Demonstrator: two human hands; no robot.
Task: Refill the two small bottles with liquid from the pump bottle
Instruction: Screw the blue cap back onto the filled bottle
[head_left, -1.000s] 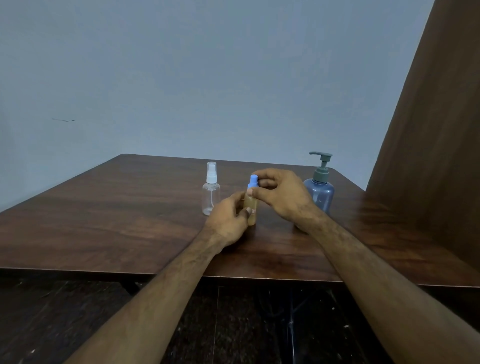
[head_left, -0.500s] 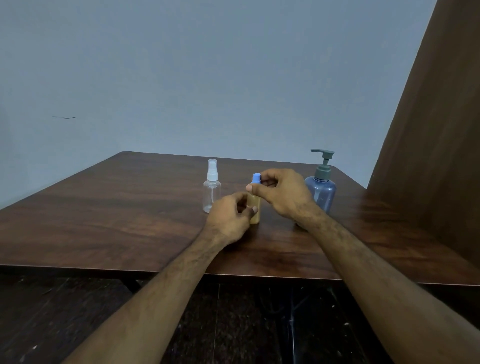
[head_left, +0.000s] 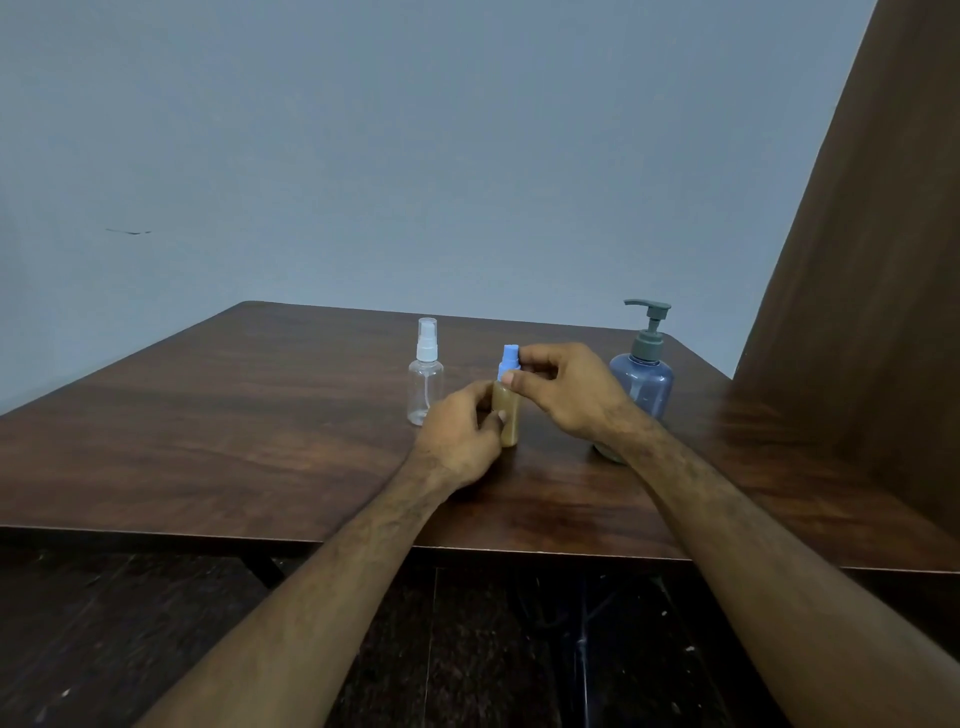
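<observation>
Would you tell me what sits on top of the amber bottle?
A blue cap tops the amber bottle, pinched by the right hand; the left hand covers part of its body.

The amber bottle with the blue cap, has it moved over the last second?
No. The amber bottle stands where it did, midway between the clear spray bottle and the pump bottle.

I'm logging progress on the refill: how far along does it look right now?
Early stage. Nothing looks refilled: the clear spray bottle stands capped and looks empty, untouched. In hand: the left hand holds the amber bottle on the table while the right hand pinches its blue cap, apparently to open it. Left: pumping from the pump bottle into both.
</observation>
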